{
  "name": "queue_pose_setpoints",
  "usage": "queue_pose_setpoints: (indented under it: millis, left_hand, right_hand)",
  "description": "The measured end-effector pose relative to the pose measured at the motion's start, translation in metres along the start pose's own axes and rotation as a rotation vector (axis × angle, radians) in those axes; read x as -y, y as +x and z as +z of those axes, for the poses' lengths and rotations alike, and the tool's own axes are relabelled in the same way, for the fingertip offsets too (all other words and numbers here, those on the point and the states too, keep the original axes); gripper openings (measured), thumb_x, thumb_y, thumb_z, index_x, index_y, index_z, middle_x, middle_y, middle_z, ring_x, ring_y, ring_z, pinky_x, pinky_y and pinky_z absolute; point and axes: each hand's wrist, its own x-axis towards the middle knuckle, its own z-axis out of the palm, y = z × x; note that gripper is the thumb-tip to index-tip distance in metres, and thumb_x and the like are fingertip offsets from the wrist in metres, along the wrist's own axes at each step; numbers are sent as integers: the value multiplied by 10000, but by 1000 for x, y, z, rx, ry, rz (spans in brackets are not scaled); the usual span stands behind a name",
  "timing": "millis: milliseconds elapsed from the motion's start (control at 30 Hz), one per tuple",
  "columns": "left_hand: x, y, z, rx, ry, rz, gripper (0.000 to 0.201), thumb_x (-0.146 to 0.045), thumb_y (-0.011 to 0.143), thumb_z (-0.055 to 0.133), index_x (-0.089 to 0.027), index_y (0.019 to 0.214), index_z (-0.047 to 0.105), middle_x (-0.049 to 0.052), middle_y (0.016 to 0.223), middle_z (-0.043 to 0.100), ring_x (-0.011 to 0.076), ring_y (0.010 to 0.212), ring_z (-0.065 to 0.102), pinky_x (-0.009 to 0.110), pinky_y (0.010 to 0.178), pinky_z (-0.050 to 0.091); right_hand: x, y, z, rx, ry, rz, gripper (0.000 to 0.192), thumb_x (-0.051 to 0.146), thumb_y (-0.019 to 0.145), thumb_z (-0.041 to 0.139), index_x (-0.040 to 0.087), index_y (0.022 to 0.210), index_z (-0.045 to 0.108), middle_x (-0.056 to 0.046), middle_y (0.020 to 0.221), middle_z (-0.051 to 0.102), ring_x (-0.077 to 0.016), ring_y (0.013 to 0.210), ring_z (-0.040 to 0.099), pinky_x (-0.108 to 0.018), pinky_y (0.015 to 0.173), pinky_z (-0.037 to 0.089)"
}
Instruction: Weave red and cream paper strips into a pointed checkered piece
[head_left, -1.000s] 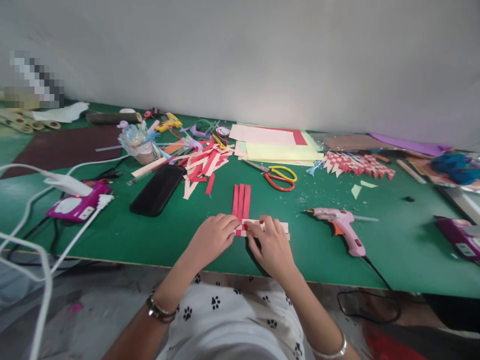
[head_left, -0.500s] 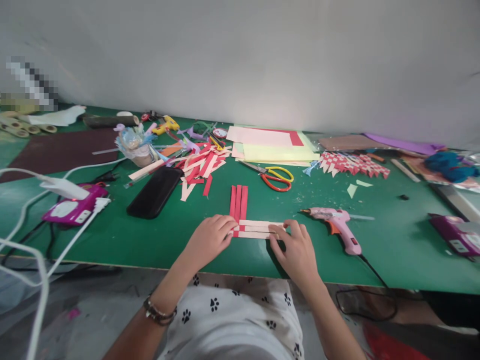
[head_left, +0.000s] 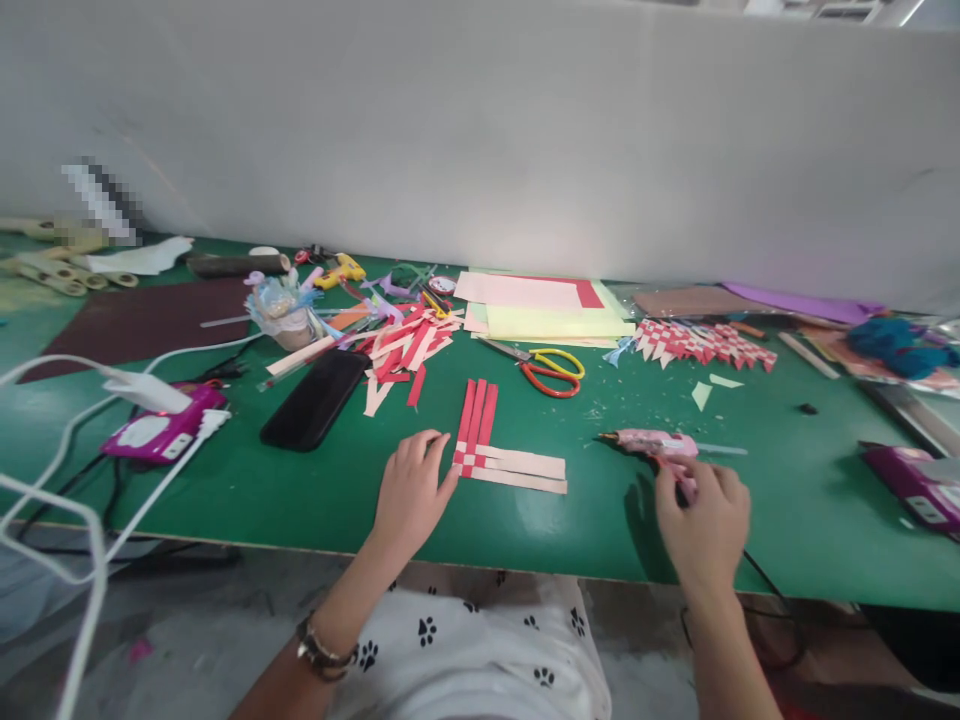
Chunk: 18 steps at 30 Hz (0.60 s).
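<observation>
A small weave of red and pale pink paper strips (head_left: 501, 450) lies on the green table (head_left: 225, 480): red strips point away from me, pink strips point right. My left hand (head_left: 411, 492) rests flat on the table with its fingertips at the weave's left corner. My right hand (head_left: 705, 525) is closed around the handle of the pink glue gun (head_left: 651, 443), whose nozzle points left.
Yellow and red scissors (head_left: 546, 365), a pile of loose red and pink strips (head_left: 401, 350), a black phone (head_left: 316, 398), stacked paper sheets (head_left: 544, 305), a finished checkered weave (head_left: 701, 343), a purple power strip with white cables (head_left: 161, 432), and a second purple box (head_left: 911, 480) at the right.
My right hand left the pink strips and moved right onto the glue gun's handle. My left hand stayed at the weave's left corner. The camera tilted up slightly.
</observation>
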Motion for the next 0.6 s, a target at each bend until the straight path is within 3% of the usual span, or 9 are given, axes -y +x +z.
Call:
queue_pose_setpoints:
  millis: [100, 233, 433, 600]
  left_hand:
    - [-8, 5, 2, 9, 47, 7, 334, -371, 883, 437, -154, 1113, 544, 130, 1076, 548, 272, 977, 511, 393, 765, 454]
    - [-10, 9, 3, 44, 110, 29, 363, -355, 857, 501, -170, 1167, 538, 141, 1137, 532, 292, 1025, 494, 408, 784, 443]
    - [11, 10, -7, 73, 151, 31, 332, -348, 839, 547, -263, 1159, 565, 119, 1177, 512, 290, 1060, 473, 525, 916, 320]
    - [30, 9, -14, 161, 72, 83, 311, -331, 886, 472, -320, 1189, 539, 86, 1219, 474, 272, 1104, 433, 471, 904, 345]
  right_hand:
    - [-23, 3, 5, 1, -200, 15, 443, 442, 793, 451, 89, 1015, 601, -177, 888, 563, -303, 867, 493, -402, 748, 365]
    - [-39, 6, 11, 183, -304, 44, 517, 524, 799, 413, 95, 1015, 604, -176, 895, 566, -296, 820, 514, -392, 685, 391]
    - [-29, 13, 6, 344, -403, -32, 425, 508, 808, 418, 125, 898, 580, -128, 825, 567, -267, 745, 545, -345, 602, 412]
    - [-25, 10, 6, 345, -406, -21, 413, 503, 802, 439, 118, 879, 565, -135, 797, 583, -283, 768, 563, -338, 616, 419]
